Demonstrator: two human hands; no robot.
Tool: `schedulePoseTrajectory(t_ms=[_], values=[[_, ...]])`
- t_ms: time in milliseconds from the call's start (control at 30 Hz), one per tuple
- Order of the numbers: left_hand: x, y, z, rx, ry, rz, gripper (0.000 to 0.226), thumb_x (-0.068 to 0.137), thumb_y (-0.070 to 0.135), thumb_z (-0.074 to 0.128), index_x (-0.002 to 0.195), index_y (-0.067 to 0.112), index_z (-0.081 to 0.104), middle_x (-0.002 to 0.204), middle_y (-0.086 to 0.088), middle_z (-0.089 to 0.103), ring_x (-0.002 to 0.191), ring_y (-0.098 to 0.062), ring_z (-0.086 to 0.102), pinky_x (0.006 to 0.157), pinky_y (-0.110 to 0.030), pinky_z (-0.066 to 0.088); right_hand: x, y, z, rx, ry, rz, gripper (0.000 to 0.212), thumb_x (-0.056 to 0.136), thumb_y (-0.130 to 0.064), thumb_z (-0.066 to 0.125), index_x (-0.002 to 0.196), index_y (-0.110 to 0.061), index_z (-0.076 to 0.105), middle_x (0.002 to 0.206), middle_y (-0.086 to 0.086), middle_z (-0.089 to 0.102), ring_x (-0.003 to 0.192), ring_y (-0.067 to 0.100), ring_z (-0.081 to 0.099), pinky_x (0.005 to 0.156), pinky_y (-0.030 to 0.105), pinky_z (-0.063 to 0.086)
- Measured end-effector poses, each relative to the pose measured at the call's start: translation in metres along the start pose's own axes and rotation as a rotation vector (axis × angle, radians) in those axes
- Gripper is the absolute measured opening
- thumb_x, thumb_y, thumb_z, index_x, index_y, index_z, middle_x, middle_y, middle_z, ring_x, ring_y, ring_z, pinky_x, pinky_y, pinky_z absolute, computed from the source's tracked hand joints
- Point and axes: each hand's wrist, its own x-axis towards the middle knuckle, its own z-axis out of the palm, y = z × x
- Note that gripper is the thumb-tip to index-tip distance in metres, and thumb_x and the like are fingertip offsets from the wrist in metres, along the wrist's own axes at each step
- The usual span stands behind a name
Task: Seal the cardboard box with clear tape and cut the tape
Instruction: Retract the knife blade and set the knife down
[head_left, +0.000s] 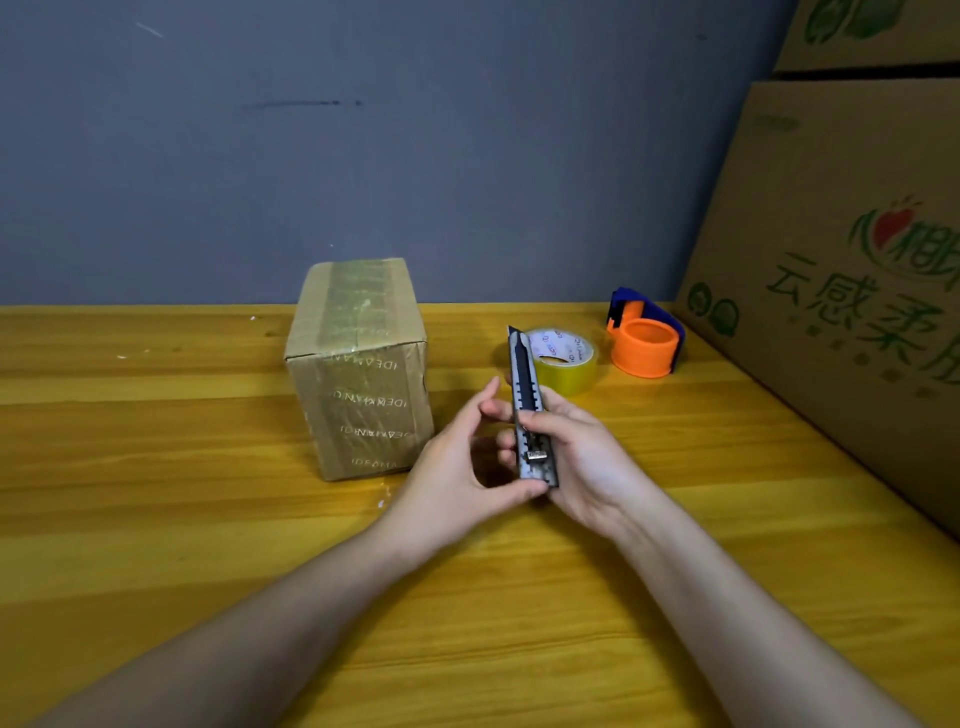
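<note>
Both bare forearms reach in from the bottom edge over the yellow wooden table (156, 519). Right hand (582, 457) grips a utility knife (530, 410) along its handle, fingers wrapped from the right side, blade end pointing away toward the wall. Left hand (462, 467) is half open, thumb tip touching the knife's butt end, fingertips touching its left edge near mid-handle; not closed around it. Knife slider sits near the lower end of the handle.

Small cardboard box (358, 364) stands on the table just left of the hands, apart from them, flaps shut, a strip of clear tape running over the top and down the front. Upside-down print on the front reads roughly "IDEAMAN", repeated in rows, partly blurred.

Clear tape roll (566, 358) lies flat just behind the knife tip, small print on its core unreadable. Orange and blue tape dispenser (644, 343) sits right of it. Large cardboard cartons (841, 260) at right carry green Chinese characters and a red fruit logo.
</note>
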Motion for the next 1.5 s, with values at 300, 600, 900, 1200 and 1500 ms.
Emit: schedulePoseTrajectory(t_ms=[300, 600, 900, 1200, 1500], values=[[0.0, 0.0, -0.003, 0.004, 0.083, -0.001, 0.104, 0.058, 0.034, 0.085, 0.141, 0.044, 0.024, 0.103, 0.017, 0.064, 0.085, -0.003, 0.067, 0.084, -0.04, 0.056, -0.006, -0.005, -0.004, 0.036, -0.123, 0.13, 0.034, 0.094, -0.003, 0.043, 0.124, -0.017, 0.052, 0.104, 0.014, 0.072, 0.083, 0.026, 0.072, 0.069, 0.037, 0.059], [0.001, -0.002, 0.001, 0.042, -0.025, -0.029, 0.105, 0.055, 0.04, 0.079, 0.136, 0.057, 0.013, 0.114, 0.011, 0.059, 0.08, -0.017, 0.068, 0.082, -0.04, 0.056, 0.001, 0.009, -0.005, -0.04, -0.035, 0.038, 0.033, 0.095, -0.002, 0.042, 0.125, -0.016, 0.051, 0.078, 0.007, 0.061, 0.049, 0.014, 0.055, 0.047, 0.025, 0.05], [0.002, -0.008, 0.002, 0.019, -0.024, -0.004, 0.097, 0.07, 0.023, 0.077, 0.139, 0.052, 0.015, 0.13, 0.002, 0.053, 0.087, -0.021, 0.068, 0.084, -0.038, 0.056, 0.0, 0.008, -0.007, -0.043, -0.058, 0.034, 0.033, 0.096, -0.001, 0.04, 0.124, -0.015, 0.049, 0.072, 0.006, 0.058, 0.049, 0.016, 0.054, 0.044, 0.025, 0.049], [0.003, -0.01, 0.002, 0.06, -0.031, 0.015, 0.098, 0.074, 0.014, 0.077, 0.141, 0.046, 0.014, 0.112, 0.002, 0.056, 0.072, -0.008, 0.059, 0.075, -0.03, 0.052, 0.001, 0.011, -0.005, -0.074, -0.021, 0.01, 0.031, 0.096, -0.002, 0.039, 0.122, -0.015, 0.048, 0.071, 0.006, 0.059, 0.049, 0.017, 0.054, 0.045, 0.026, 0.05], [0.002, -0.008, 0.001, 0.085, -0.02, 0.002, 0.097, 0.067, 0.034, 0.074, 0.142, 0.046, 0.014, 0.128, 0.0, 0.056, 0.098, -0.02, 0.066, 0.092, -0.042, 0.052, 0.002, 0.01, -0.006, -0.072, -0.019, 0.027, 0.025, 0.097, -0.003, 0.039, 0.116, -0.014, 0.05, 0.069, 0.006, 0.063, 0.05, 0.02, 0.064, 0.049, 0.029, 0.057]])
